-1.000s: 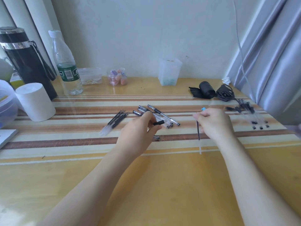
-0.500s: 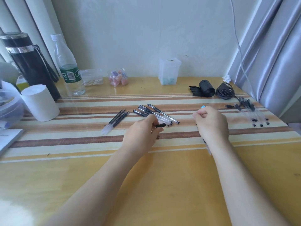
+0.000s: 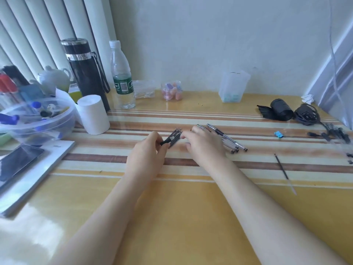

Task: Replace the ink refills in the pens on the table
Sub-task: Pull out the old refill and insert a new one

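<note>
Both forearms are bare from the lower frame edge up to the wrists, with no sleeve, watch, ring or glove showing on the left hand (image 3: 147,155) or the right hand (image 3: 204,144), and the visible fingernails are short and unpainted.

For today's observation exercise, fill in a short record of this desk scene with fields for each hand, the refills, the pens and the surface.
left hand: pinches a small black pen part
right hand: fingers spread, reaching to the refill bundle
loose refill: lies alone on the table to the right
pens: grouped just beyond the right hand
table: yellow, striped, glossy
</note>
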